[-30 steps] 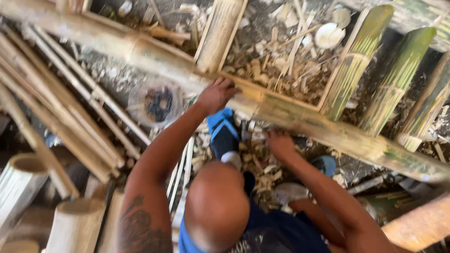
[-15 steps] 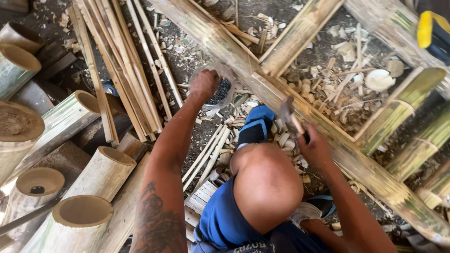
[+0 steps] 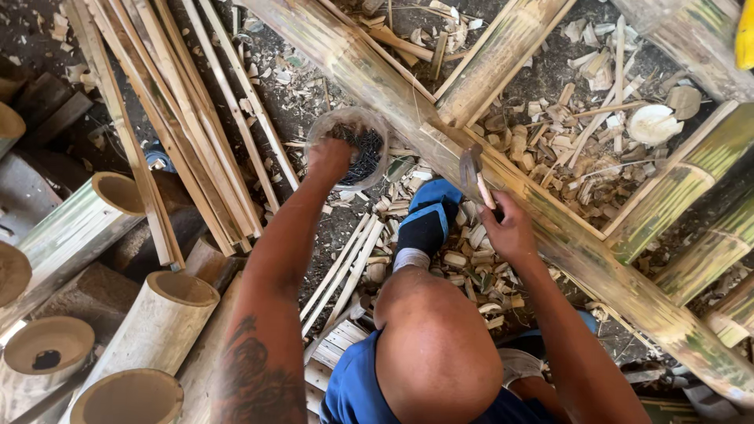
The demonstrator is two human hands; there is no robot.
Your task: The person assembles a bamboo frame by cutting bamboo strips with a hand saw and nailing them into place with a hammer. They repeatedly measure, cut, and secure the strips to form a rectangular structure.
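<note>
Gripping hammer (image 3: 473,174) upright w/ R hand (image 3: 509,230), head up; L hand (image 3: 330,155) reaching into nail tub (image 3: 350,146), grip unclear.

Green-streaked yellow bamboo pole (image 3: 369,71), blue shirt (image 3: 353,392), pale wood chips (image 3: 550,149), dark nails (image 3: 363,149)

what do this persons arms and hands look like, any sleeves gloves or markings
Both arms are bare to the shoulder, with no gloves on the left hand or right hand. A dark tattoo marks the left upper arm. The blue top appears sleeveless. No watch or rings are visible.
</note>
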